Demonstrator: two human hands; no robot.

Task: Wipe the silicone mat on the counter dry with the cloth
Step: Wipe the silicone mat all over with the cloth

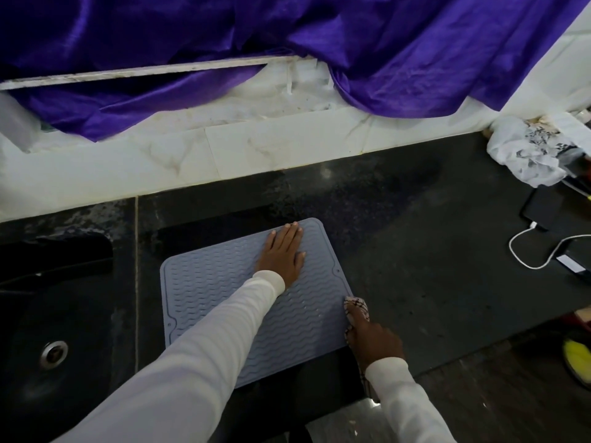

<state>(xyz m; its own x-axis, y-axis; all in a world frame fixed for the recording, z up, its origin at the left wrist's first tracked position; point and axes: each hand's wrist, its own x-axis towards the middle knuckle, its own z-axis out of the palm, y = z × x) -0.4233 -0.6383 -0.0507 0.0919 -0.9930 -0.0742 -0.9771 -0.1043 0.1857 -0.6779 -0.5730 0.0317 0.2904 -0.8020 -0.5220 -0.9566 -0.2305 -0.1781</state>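
Dark counter (431, 266) is carrying the mat (208, 289); my left hand (283, 254) is pressing flat on it, fingers spread, while my right hand (374, 342) is gripping the cloth (356, 306) at its right edge.

Grey-blue wavy-ribbed mat (204, 292), checked cloth (358, 306), purple drape (399, 52).

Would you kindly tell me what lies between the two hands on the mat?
Only bare ribbed silicone mat, in the head view, between the flat left hand and the right hand gripping the cloth.
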